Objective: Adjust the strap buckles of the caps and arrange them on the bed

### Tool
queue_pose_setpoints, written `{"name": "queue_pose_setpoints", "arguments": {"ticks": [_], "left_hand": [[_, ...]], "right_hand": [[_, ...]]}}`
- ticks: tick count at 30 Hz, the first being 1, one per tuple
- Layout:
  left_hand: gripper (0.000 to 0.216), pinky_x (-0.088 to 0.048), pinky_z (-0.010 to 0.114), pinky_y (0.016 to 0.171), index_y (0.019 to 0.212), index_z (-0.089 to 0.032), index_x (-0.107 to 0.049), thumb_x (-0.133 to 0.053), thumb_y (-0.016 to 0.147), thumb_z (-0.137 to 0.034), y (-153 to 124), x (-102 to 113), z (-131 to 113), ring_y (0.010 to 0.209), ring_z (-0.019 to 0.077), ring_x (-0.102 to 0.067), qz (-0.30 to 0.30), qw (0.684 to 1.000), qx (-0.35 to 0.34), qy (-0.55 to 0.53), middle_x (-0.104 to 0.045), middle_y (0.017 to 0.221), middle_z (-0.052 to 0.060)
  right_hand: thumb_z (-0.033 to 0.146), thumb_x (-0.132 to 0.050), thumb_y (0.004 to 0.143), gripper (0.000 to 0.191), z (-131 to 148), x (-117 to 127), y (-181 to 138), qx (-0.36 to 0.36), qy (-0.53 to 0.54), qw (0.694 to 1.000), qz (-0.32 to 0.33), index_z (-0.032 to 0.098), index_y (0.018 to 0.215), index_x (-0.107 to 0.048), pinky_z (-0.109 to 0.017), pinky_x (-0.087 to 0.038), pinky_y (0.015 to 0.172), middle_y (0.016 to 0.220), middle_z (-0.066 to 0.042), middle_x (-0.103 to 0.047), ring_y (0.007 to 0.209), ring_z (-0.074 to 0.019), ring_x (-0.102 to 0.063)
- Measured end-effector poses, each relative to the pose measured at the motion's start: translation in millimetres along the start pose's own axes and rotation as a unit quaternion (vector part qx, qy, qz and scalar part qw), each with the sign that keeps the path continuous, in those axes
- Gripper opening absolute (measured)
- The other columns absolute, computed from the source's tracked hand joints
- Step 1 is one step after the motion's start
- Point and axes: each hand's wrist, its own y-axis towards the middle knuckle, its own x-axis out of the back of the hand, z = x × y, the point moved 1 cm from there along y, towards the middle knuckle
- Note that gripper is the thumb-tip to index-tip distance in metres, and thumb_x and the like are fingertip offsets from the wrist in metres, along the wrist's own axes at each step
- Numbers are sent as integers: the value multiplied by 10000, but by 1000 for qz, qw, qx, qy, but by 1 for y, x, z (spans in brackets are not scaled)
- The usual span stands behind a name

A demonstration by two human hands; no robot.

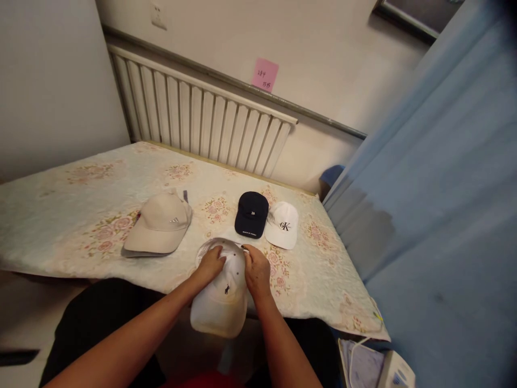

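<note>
A white cap (221, 302) with a small dark logo lies at the near edge of the table, its brim hanging over the edge toward me. My left hand (210, 264) rests on the left side of its crown with the fingers curled onto the fabric. My right hand (256, 271) grips the crown's right side, fingers closed on it. Farther back sit a beige cap (159, 223) at the left, a navy cap (251, 214) in the middle and a white cap with black letters (283, 224) beside it.
The table carries a floral cloth (81, 215). A white radiator (202, 118) stands behind it under a wall with a pink note (265, 74). A blue curtain (436, 215) fills the right side. Papers (363, 364) lie low at the right.
</note>
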Motion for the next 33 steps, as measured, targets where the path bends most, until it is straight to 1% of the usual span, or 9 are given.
{"name": "queue_pose_setpoints", "arguments": {"ticks": [3,7,11,14,19,23,27,29,33], "left_hand": [[347,-401,410,983,1102,-87,-562,-475,771,-145,6,-1,7,1133,278,-561,-18,999,31,15,-625,1155,186],[393,-359,411,1032,1158,-67,-544,-474,779,-148,1,-9,7,1208,288,-507,-3,999,22,29,-579,1245,201],[352,-415,346,971,1113,-90,-593,-454,792,-128,-11,-27,2,1088,243,-591,53,998,-14,33,-645,1154,152],[317,-436,321,923,1050,-111,-622,-438,792,-111,-16,-39,5,1030,221,-613,86,995,-23,46,-673,1088,132],[303,-402,349,948,1014,-116,-614,-426,778,-93,-20,-45,17,1071,241,-573,99,990,-23,97,-642,1094,144],[290,-374,337,968,999,-126,-613,-477,745,-100,-29,-48,13,1082,244,-539,109,984,-57,131,-616,1090,137],[269,-367,445,944,1012,-115,-613,-501,776,-179,-37,-53,4,1127,316,-494,93,980,-57,169,-574,1147,175],[300,-332,507,956,1050,-106,-604,-513,795,-233,-38,-54,3,1165,351,-461,81,978,-50,186,-550,1196,199],[330,-239,509,1028,1096,-130,-597,-536,801,-265,-40,-49,6,1215,329,-430,71,974,-62,208,-533,1257,180]], "right_hand": [[227,-408,907,310,-5,2,0,-21,-1,1000,-8,217,1104,-647,-299,-452,899,1085,-40,-699,1000,-181,-630],[221,-403,906,311,-8,2,-1,-31,10,999,-11,228,1102,-645,-295,-452,898,1086,-31,-700,999,-178,-632],[228,-399,908,316,-7,1,-3,-20,23,999,-8,228,1107,-644,-301,-455,900,1089,-36,-699,1004,-180,-631],[220,-408,901,315,-6,2,-3,-14,27,1000,-9,212,1100,-652,-310,-462,894,1078,-50,-703,998,-190,-634],[216,-415,899,308,-6,8,-2,-14,45,998,-32,199,1082,-662,-320,-469,892,1059,-60,-709,983,-198,-642],[221,-418,904,304,0,9,0,10,71,997,-38,203,1091,-658,-310,-471,898,1065,-62,-706,997,-189,-640],[219,-427,903,296,5,12,1,17,77,996,-38,190,1080,-662,-306,-471,892,1057,-69,-707,989,-190,-642],[218,-426,902,295,5,14,2,10,79,996,-46,196,1076,-663,-306,-472,880,1046,-63,-710,975,-192,-645],[225,-422,903,293,3,19,2,-15,77,995,-60,215,1068,-665,-304,-473,847,1019,-48,-716,939,-194,-650]]}}
